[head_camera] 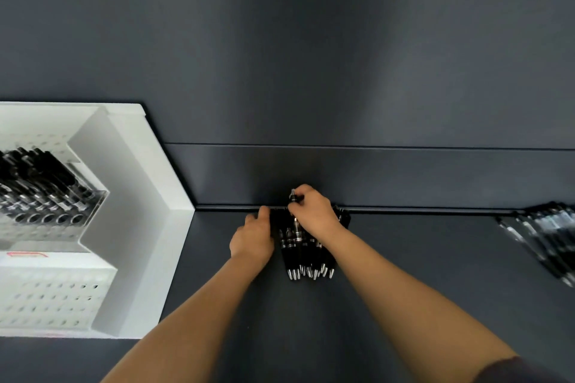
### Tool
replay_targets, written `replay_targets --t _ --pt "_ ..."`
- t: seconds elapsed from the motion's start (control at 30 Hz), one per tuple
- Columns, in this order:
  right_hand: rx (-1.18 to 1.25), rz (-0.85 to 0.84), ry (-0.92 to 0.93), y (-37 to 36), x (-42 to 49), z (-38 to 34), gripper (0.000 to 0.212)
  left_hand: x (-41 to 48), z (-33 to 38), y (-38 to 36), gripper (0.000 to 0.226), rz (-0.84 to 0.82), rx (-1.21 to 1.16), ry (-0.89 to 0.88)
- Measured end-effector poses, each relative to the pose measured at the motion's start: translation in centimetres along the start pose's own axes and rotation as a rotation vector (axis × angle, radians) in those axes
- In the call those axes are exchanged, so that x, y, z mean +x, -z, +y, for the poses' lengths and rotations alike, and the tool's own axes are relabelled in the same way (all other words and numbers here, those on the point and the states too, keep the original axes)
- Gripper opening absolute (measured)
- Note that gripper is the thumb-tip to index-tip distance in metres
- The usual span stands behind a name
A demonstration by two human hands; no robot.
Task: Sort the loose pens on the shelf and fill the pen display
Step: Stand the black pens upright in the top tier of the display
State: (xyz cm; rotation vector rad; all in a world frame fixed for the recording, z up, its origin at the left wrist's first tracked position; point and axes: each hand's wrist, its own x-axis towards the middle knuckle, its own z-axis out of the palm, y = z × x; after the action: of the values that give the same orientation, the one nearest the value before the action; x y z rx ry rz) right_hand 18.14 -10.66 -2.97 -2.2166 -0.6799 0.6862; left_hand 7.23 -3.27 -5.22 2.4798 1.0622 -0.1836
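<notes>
A bundle of black pens (pixel 308 255) with silver tips lies on the dark shelf (pixel 404 274), tips pointing toward me, its far ends against the back ledge. My right hand (pixel 314 210) is on top of the bundle and pinches one black pen (pixel 294 199) near its clip end, lifting that end up. My left hand (pixel 253 238) rests against the left side of the bundle, fingers fairly straight. A white pen display (pixel 133 183) at the left holds several black pens in clear slots.
A second heap of black pens (pixel 547 233) lies at the right edge of the shelf, blurred. The display's lower white perforated tier (pixel 53 298) stands at the near left. A raised back ledge (pixel 404 177) runs behind the pens.
</notes>
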Motion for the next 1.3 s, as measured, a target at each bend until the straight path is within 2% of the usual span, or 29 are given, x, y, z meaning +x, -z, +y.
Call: replay_targets --t 0.1,0.2,0.3,0.47,0.6,0.73,0.83,0.93,1.07,1.3 --pt "0.087 0.039 0.046 0.6 -0.5 0.0 0.004 -0.3 -0.2 0.3 0.055 0.008 -0.106 0.000" --pt "0.188 0.044 0.080 1.2 -1.4 -0.4 0.006 -0.3 -0.7 1.1 0.064 0.038 -0.334 -0.024" --pt "0.295 0.044 0.135 1.7 -2.5 -1.5 0.008 -1.4 -0.4 2.6 0.053 0.053 -0.641 -0.051" --pt "0.402 0.049 0.196 1.8 -4.1 -4.6 0.015 -3.4 -0.4 5.6 0.037 0.134 -0.874 -0.093" --pt "0.489 0.052 0.260 1.7 -5.6 -7.8 0.020 -5.0 -1.3 8.1 0.019 0.297 -0.884 -0.195" --pt "0.507 0.044 0.325 0.4 -6.9 -10.8 0.020 -6.2 -2.9 10.2 0.017 0.358 -0.951 -0.195" --pt "0.572 0.067 0.354 -0.6 -7.6 -13.1 0.018 -7.1 -4.3 11.9 0.013 0.431 -0.959 -0.281" --pt "0.658 0.080 0.396 -1.6 -8.4 -15.9 0.018 -8.2 -6.2 14.0 0.019 0.558 -0.888 -0.396" --pt "0.685 0.040 0.447 -4.6 -9.5 -20.0 0.017 -9.8 -10.2 16.6 0.030 0.687 -0.851 -0.416" --pt "0.536 0.041 0.629 -10.8 -11.6 -26.8 0.015 -11.3 -18.9 20.6 0.034 0.891 -0.820 -0.410"
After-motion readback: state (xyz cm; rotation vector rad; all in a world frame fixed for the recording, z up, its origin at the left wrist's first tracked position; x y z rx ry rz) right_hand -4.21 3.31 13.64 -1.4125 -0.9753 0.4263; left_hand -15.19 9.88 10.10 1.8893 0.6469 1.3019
